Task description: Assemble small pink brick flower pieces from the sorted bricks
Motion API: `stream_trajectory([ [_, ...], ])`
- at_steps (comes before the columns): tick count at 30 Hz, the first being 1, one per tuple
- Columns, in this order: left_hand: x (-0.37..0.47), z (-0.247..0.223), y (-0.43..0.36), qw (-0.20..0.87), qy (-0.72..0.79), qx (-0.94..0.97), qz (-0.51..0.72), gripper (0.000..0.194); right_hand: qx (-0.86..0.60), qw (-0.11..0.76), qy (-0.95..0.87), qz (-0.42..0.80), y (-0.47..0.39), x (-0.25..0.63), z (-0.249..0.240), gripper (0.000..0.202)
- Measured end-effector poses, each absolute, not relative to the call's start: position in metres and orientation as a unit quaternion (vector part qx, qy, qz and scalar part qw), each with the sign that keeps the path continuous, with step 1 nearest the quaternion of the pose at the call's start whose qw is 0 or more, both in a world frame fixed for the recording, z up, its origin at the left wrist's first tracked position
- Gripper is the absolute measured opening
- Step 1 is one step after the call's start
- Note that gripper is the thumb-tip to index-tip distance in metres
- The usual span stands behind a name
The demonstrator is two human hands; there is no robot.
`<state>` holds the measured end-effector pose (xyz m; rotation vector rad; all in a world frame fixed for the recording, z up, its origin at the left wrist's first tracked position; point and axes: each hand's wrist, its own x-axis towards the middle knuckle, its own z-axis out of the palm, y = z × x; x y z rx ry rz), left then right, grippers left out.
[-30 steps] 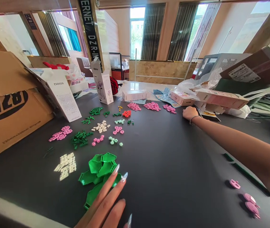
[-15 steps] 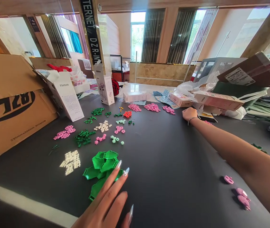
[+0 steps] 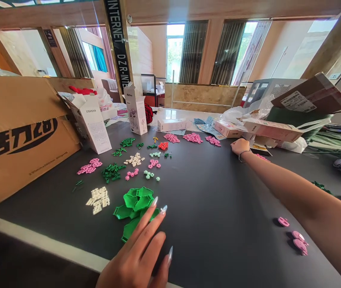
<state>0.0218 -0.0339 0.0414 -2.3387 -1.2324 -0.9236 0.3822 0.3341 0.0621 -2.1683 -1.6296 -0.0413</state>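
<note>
My left hand (image 3: 142, 252) lies with fingers stretched out and apart, its fingertips over the right edge of a pile of bright green leaf-shaped plastic pieces (image 3: 139, 199). Nothing is gripped in it. Far off at the right, my right hand (image 3: 240, 146) rests knuckles up on the table beside a pink-and-white box (image 3: 229, 129). Its fingers curl inward, and whatever they may hold is hidden from me. Cream pieces (image 3: 98, 200), dark green pieces (image 3: 112, 173) and pink flower-shaped pieces (image 3: 154, 164) lie in small heaps left of centre. Round pink pieces (image 3: 299, 243) sit near my right forearm.
A big cardboard box (image 3: 23, 144) and an upright white box (image 3: 94, 128) stand at the left. Another tall white box (image 3: 136, 112) is at the back. Flat boxes, plastic bags and a tilted brown carton (image 3: 311, 94) crowd the right rear of the dark table (image 3: 206, 224).
The view has tilted up and turned slightly left, so everything sits a little differently in frame. Both hands keep nearly the same places on the table.
</note>
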Motion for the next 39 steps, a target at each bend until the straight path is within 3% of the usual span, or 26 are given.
stream_trajectory([
  [9, 0.024, 0.045, -0.033, 0.174, -0.432, -0.818, -0.338, 0.015, -0.804, 0.139, -0.578, 0.026, 0.318, 0.375, 0.068, 0.033],
  [16, 0.025, 0.045, -0.034, 0.208, -0.431, -0.814, -0.329, 0.014, -0.781, 0.158, -0.604, 0.008, 0.298, 0.363, 0.065, 0.018],
  [39, 0.025, 0.046, -0.033, 0.239, -0.411, -0.820, -0.320, 0.019, -0.544, 0.214, -0.806, 0.095, 0.185, 0.239, 0.062, 0.030],
])
